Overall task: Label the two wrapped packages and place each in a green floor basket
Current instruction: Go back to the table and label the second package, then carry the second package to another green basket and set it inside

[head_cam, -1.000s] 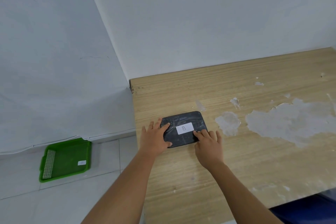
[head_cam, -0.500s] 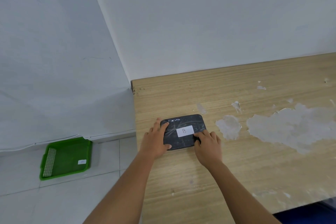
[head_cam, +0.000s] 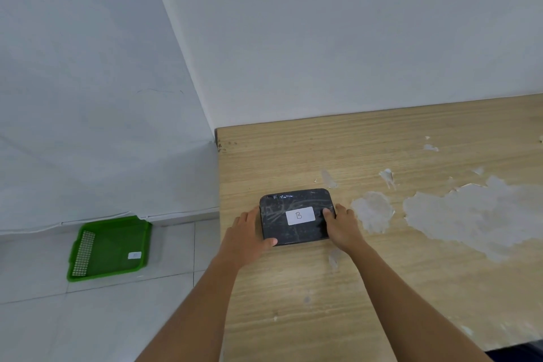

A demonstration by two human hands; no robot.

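Note:
A black wrapped package [head_cam: 283, 231] lies flat on the wooden table [head_cam: 382, 288], near its left edge. A white label [head_cam: 300, 215] marked "B" is stuck on its top. My left hand [head_cam: 245, 236] clasps the package's left side, thumb at the near corner. My right hand [head_cam: 342, 225] grips its right side, fingers curled over the edge. A green floor basket [head_cam: 88, 272] sits on the tiled floor to the left, against the wall, with a small white label inside it. Only this one package and this one basket are in view.
The tabletop has large patches of peeled veneer [head_cam: 470, 214] to the right of the package. White walls meet in a corner behind the table. Grey floor tiles [head_cam: 44, 326] lie between the table and the basket.
Both hands have shifted from pressing on the label and top to gripping the package's left and right sides. The package has stayed in about the same spot on the table.

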